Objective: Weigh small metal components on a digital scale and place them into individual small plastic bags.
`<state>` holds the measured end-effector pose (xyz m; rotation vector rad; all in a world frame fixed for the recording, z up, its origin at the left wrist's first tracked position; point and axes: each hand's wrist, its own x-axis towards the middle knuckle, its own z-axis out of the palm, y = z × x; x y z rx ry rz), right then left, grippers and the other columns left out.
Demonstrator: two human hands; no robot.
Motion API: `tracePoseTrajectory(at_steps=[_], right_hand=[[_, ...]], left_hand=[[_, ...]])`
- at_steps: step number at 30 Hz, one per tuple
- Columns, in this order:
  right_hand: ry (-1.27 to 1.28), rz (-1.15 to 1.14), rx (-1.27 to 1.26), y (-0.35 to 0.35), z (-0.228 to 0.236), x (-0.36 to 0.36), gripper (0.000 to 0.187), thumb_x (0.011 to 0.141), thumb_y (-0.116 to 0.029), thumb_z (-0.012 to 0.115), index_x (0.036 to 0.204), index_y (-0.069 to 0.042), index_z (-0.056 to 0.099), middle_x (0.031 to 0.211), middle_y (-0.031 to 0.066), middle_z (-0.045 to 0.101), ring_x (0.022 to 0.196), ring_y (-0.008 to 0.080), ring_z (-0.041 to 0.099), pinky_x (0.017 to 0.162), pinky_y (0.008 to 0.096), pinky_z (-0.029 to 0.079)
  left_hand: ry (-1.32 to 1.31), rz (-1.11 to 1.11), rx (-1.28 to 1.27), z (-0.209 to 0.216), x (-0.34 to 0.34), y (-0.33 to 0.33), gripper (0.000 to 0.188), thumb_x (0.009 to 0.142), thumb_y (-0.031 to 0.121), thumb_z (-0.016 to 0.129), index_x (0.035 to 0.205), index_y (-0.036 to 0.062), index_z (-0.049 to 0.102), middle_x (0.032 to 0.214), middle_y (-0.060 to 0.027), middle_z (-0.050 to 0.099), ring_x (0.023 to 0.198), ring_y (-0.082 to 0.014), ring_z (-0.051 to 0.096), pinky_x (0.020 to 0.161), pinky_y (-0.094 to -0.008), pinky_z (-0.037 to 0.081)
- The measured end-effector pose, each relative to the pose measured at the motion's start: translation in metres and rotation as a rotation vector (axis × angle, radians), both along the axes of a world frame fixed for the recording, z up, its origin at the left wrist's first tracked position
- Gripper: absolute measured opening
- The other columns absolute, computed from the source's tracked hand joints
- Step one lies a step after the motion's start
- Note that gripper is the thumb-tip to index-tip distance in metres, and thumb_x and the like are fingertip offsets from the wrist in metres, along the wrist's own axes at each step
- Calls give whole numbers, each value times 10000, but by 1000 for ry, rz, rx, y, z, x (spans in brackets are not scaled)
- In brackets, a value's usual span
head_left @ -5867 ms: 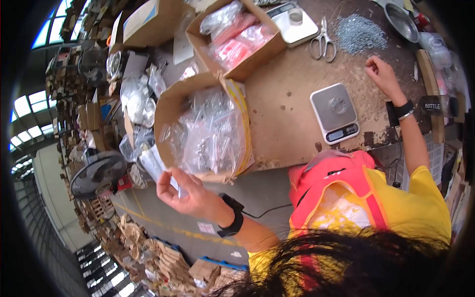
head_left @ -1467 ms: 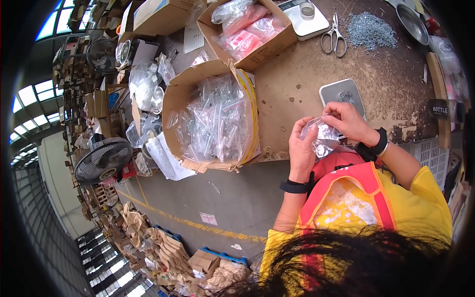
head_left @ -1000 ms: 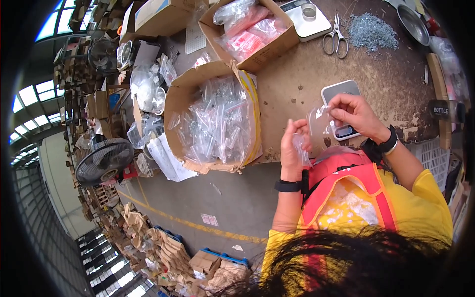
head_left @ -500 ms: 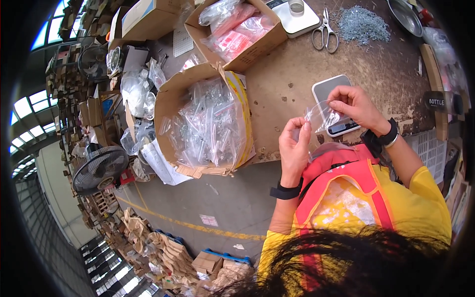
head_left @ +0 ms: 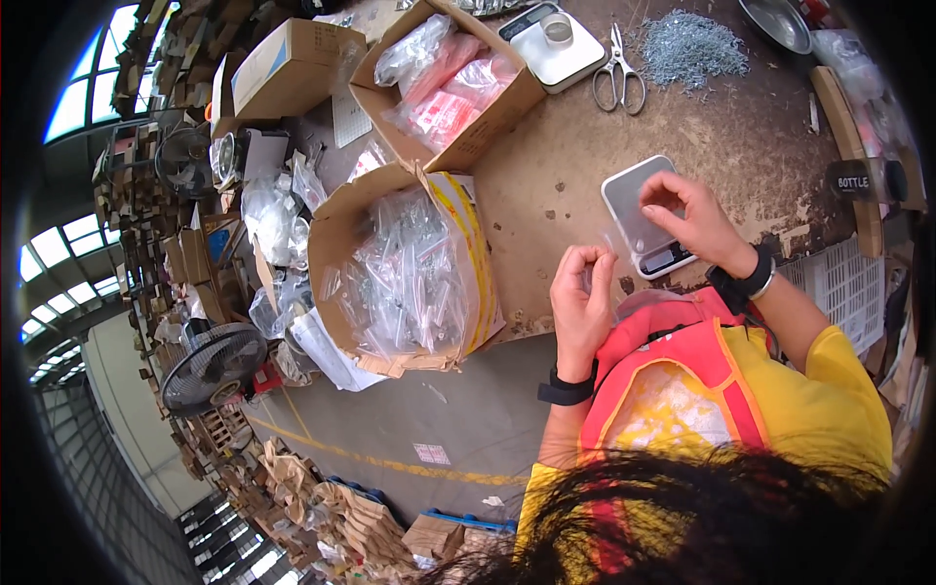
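My left hand (head_left: 582,297) is closed in a pinch at the table's near edge. A thin edge of clear plastic bag (head_left: 608,240) shows at its fingertips; most of the bag is hidden or too transparent to follow. My right hand (head_left: 694,222) hovers over a flat digital scale (head_left: 629,191) with a grey plate, its thumb and fingers curled together. Whatever those fingers pinch, if anything, cannot be made out. To the left, an open carton (head_left: 327,244) holds many small clear zip bags (head_left: 414,273) with metal pieces inside.
Farther back are a carton (head_left: 487,122) of red and clear plastic bags, a second white scale (head_left: 561,60) bearing a small round cup, scissors (head_left: 617,78) and a heap of small metal pieces (head_left: 692,49). A wooden strip (head_left: 843,146) borders the right side.
The clear bag stretched between both hands no longer spans them. My right hand has drawn apart from the left, over the scale plate, while my left stays near the table edge.
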<state>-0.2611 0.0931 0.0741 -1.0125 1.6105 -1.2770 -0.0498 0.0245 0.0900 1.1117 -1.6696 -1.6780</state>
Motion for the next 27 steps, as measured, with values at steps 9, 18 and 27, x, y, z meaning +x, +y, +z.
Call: tracePoseTrajectory(at_steps=[9,18,27], right_hand=[[-21,114,61,12,8,49,189,888,-141,747,870,6,630,716,74,632,649,146,611,589,313,488],[523,189,-148,25,-11,11,173,798,-125,745,791,-41,594,952,108,636,960,297,602,830,410,475],[1059,4,-57,1,-67,-19,133,740,-65,734,841,-23,659,1287,134,569,1329,340,452,1115,498,317]], left_hand=[[-196,-83,-324,-1,1,15,111,894,27,726,899,1,618,891,-71,620,776,-152,580,724,-258,471],[-216,222,-109,-33,27,16,97,867,22,699,878,-7,607,930,-72,617,864,-164,585,798,-291,472],[-345,260,-294,-39,27,18,134,872,74,708,911,6,599,898,-76,618,823,-191,593,772,-313,485]])
